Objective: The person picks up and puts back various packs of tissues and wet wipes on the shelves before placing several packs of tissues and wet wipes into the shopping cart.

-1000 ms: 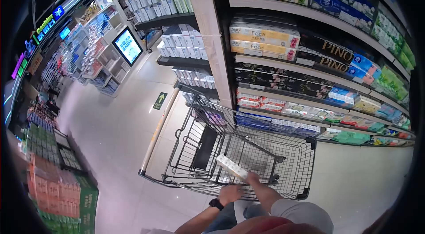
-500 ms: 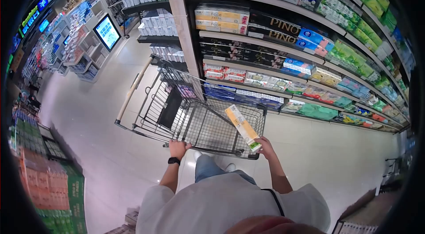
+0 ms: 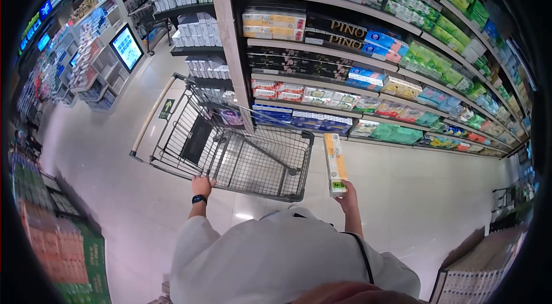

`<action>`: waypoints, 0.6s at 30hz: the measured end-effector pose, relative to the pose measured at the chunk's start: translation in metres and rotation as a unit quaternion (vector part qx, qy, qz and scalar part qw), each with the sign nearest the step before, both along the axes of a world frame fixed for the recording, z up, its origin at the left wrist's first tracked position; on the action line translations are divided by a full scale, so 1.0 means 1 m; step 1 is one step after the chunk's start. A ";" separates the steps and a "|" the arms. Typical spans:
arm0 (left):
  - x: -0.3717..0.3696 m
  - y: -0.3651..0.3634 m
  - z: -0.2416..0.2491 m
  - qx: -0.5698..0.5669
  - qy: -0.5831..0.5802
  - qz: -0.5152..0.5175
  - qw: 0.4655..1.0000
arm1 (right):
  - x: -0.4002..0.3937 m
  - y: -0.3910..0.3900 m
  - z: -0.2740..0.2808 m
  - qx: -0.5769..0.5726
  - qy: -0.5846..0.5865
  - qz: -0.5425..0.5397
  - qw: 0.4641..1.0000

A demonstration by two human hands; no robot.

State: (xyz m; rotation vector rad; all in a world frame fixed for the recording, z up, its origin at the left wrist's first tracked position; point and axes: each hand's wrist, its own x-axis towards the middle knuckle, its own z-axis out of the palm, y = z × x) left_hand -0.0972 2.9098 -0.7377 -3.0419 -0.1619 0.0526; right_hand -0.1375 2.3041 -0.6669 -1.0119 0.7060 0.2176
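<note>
My right hand (image 3: 348,195) is closed around the lower end of a long yellow-and-white pack of facial tissues (image 3: 334,157), lettered "Face", with a green label near my fingers. The pack points away from me, above the floor and just right of the shopping cart (image 3: 247,193), not touching it. With a dark watch on its wrist, my left hand (image 3: 201,185) grips the near side rim of the cart. The cart's wooden-coloured handle (image 3: 154,114) is off to the left, and a black panel (image 3: 196,140) sits inside the wire basket.
Shelves of tissue packs (image 3: 325,57) run along the far side and curve to the right. A lit screen (image 3: 126,47) stands on a display at far left. Stacked cartons (image 3: 54,246) are at lower left, and a box-edged stand (image 3: 474,269) is at lower right.
The tissue pack has moved from over the cart's right end to outside it, turning more upright in view. The cart and my left hand have shifted left in view.
</note>
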 end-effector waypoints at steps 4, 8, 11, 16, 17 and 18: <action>-0.021 0.014 0.010 -0.023 -0.023 0.051 0.998 | 0.019 0.025 0.021 0.016 0.024 0.018 0.999; -0.035 -0.021 -0.002 -0.116 -0.044 0.019 0.992 | 0.029 0.042 0.060 -0.026 0.018 0.052 0.998; -0.039 -0.088 0.000 -0.260 -0.006 -0.037 0.965 | 0.033 0.058 0.105 -0.050 -0.021 0.070 0.996; 0.016 -0.190 0.061 -0.607 0.043 -0.046 0.792 | 0.063 0.046 0.144 -0.143 -0.125 0.152 0.970; 0.039 -0.200 0.095 -0.637 0.068 -0.052 0.766 | 0.070 0.044 0.160 -0.140 -0.133 0.155 0.969; 0.067 -0.207 0.093 -0.725 0.066 -0.061 0.683 | 0.084 0.024 0.151 -0.085 -0.148 0.195 0.966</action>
